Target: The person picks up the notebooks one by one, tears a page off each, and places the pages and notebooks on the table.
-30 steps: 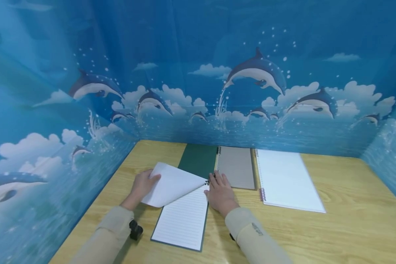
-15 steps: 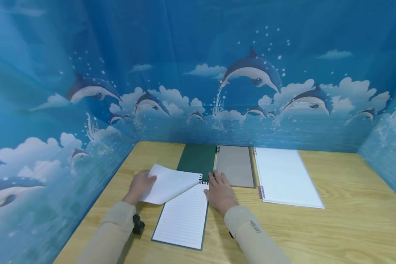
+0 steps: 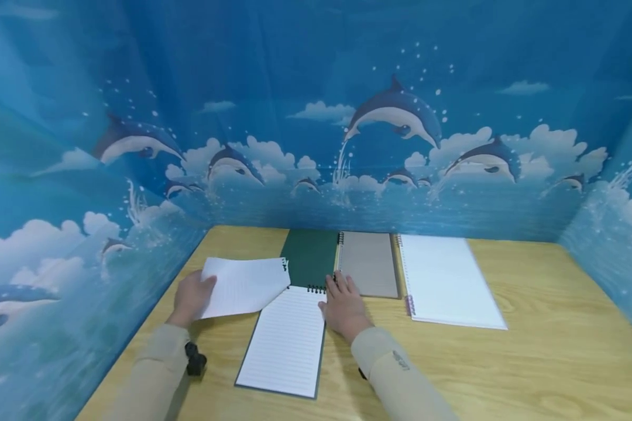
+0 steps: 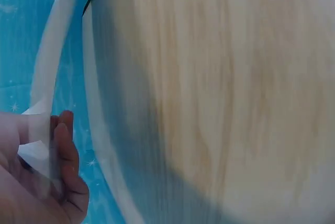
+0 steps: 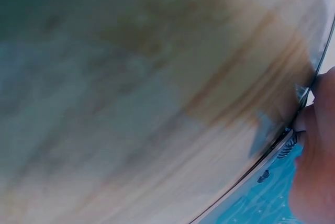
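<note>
A spiral notebook lies open, its lined page toward me and its dark green cover folded out beyond the black ring binding. My left hand pinches the left edge of a loose-looking white sheet, raised over the notebook's left side. Holes along the sheet's right edge are off the rings; its lower right corner meets the binding's left end. In the left wrist view the sheet runs edge-on between thumb and fingers. My right hand rests, fingers extended, at the binding's right end.
Right of the green cover lies a grey-brown spiral notebook. Beside it is a larger notebook with a white page up and a purple coil at its lower left. A dolphin-printed curtain borders the wooden table.
My left hand has pulled the sheet to the left, and its holed edge has come off more of the rings. The right hand stays on the binding. The head view has shifted slightly.
</note>
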